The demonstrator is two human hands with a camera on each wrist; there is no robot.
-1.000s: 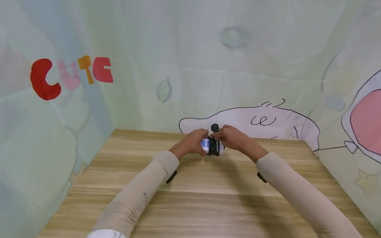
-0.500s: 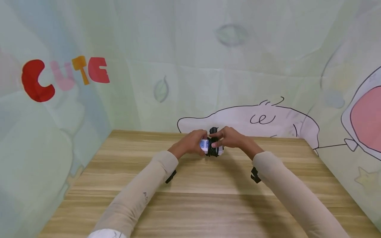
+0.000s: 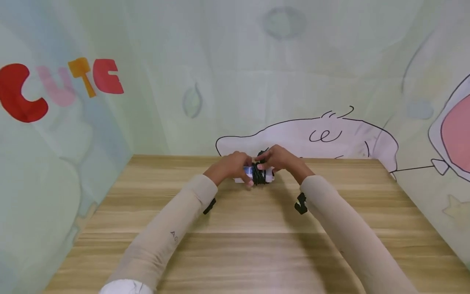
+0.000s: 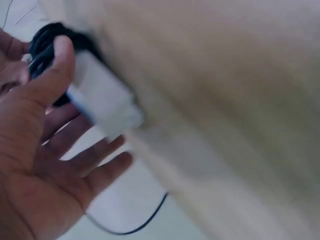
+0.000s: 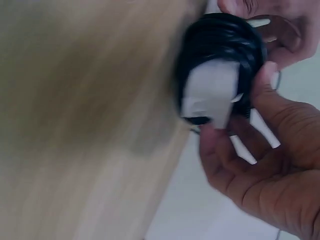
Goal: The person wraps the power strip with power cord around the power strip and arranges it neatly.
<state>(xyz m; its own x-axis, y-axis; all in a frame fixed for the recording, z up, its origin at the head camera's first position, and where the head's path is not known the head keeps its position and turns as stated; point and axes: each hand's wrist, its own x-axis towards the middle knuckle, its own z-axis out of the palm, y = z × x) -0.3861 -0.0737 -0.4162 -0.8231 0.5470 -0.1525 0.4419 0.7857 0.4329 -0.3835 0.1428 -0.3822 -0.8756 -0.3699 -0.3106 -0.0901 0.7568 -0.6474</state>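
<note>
A white power strip [image 3: 269, 175] with blue-edged sockets is held close over the far part of the table. Black cord [image 3: 259, 174] is wound in a thick coil round its middle. My left hand [image 3: 229, 166] holds the left part, thumb [image 4: 62, 50] across the near side and fingers spread behind. At the other end, my right hand [image 3: 282, 157] grips the strip [image 5: 212, 87], its thumb against the coil and its fingers curled round the end face. The black plug [image 3: 262, 155] shows partly behind the right fingers, which hide the rest.
The wood-grain table [image 3: 235, 253] ends at a printed cloth wall [image 3: 165, 102] just beyond my hands. More cloth stands along the left and right sides. Black wrist straps [image 3: 301, 204] hang under the sleeves.
My right hand has come down from pinching above the coil to gripping the strip's right end. The left hand's hold has shifted, with more of the white strip showing. The head view has shifted slightly.
</note>
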